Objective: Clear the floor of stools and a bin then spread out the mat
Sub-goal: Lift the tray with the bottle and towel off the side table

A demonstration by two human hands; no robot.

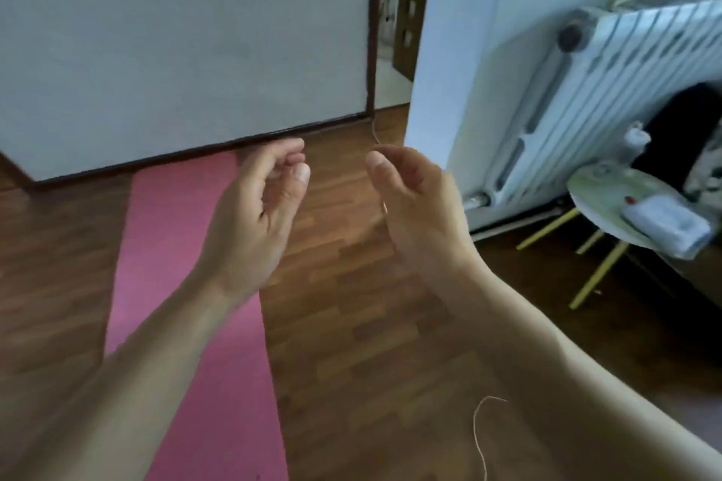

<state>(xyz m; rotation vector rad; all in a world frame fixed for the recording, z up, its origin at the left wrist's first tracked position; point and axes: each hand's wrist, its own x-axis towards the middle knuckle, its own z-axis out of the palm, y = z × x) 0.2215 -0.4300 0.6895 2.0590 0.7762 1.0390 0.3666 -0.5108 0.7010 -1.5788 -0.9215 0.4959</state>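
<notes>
A pink mat (168, 230) lies flat and unrolled on the wooden floor, running from the wall's skirting toward me. My left hand (258, 207) hovers above the mat's right edge, fingers loosely curled, holding nothing. My right hand (414, 203) floats beside it over bare floor, also loosely curled and empty. A round stool (601, 203) with yellow legs stands at the right by the radiator, with a white packet on its seat. No bin shows.
A white radiator (609, 90) lines the right wall. A dark object (680, 137) sits behind the stool. A doorway (394, 31) opens at the back. A thin thread (480, 437) hangs near my right forearm. Wooden floor (351, 324) stretches right of the mat.
</notes>
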